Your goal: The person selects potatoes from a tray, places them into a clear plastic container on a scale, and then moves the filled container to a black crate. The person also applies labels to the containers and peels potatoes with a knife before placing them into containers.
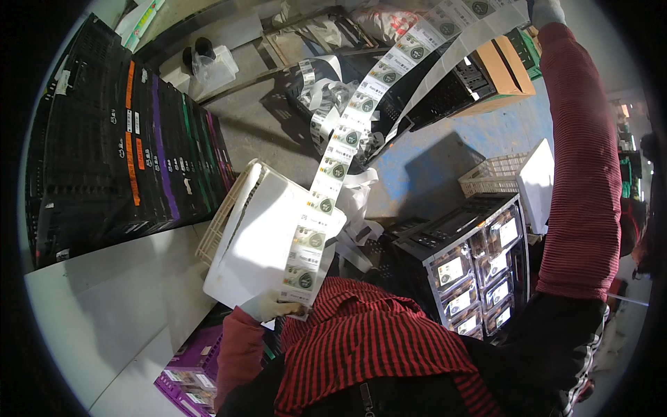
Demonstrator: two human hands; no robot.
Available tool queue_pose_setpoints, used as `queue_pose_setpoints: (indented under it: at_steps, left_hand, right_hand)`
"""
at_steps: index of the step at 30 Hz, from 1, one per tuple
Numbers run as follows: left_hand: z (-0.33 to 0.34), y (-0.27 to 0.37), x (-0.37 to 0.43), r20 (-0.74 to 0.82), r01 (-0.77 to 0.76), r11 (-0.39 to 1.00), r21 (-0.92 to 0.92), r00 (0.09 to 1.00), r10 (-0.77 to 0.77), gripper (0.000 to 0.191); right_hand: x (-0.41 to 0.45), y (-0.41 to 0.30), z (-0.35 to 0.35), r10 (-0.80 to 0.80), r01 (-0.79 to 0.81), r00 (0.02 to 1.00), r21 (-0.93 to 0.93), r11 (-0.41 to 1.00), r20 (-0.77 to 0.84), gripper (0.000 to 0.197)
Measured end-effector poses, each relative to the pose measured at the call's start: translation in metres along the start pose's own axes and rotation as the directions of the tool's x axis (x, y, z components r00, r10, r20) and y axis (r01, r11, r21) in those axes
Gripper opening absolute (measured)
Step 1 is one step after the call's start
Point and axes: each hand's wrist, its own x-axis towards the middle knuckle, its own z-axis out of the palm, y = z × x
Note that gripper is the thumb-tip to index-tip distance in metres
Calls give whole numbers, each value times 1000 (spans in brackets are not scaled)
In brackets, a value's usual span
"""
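A long strip of printed labels (346, 136) runs slantwise across the view. Its lower end is pinched in my gloved left hand (275, 306), low and left of centre, close to my chest. Far up at the top right, my gloved right hand (547, 11) is raised at arm's length, partly cut off by the picture's rim; the upper part of the strip and a pale band beside it reach to it, and its fingers are hard to see. A white foam lid (255, 229) on a cream plastic crate (221, 208) lies behind the strip's lower part. More label strips (328, 99) lie tangled in a black crate.
Stacked black crates (99, 135) with coloured tapes stand at left. At lower right, a black crate (432, 250) holds clear packs with labels. A cream basket (490, 174) and white panel (536, 182) are behind it. A cardboard box (503, 68) stands top right; purple crates (195, 359) lower left.
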Motion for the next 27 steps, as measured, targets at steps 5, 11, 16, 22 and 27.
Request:
queue_pose_setpoints:
  at_steps: [5, 11, 16, 22, 27]
  left_hand:
    - [-35, -15, -32, -187, 139, 990, -26, 972, -142, 29]
    - [-67, -34, -54, -244, 111, 994, 1, 964, -107, 31]
    - [-115, -91, -78, -303, 356, 933, -47, 885, -353, 31]
    - [-136, -151, -115, -285, 385, 898, -213, 855, -433, 33]
    - [-120, -157, -103, -293, 425, 864, -270, 818, -494, 34]
  right_hand:
    - [4, 1, 8, -28, 29, 999, -27, 999, 20, 35]
    - [-20, 30, 60, 13, -12, 994, -12, 1000, 109, 34]
    - [-60, 69, 131, 43, -57, 979, 68, 996, 198, 33]
    - [-91, 104, 212, 11, -59, 972, 198, 978, 236, 31]
    - [-101, 109, 246, -37, -20, 977, 265, 964, 209, 30]
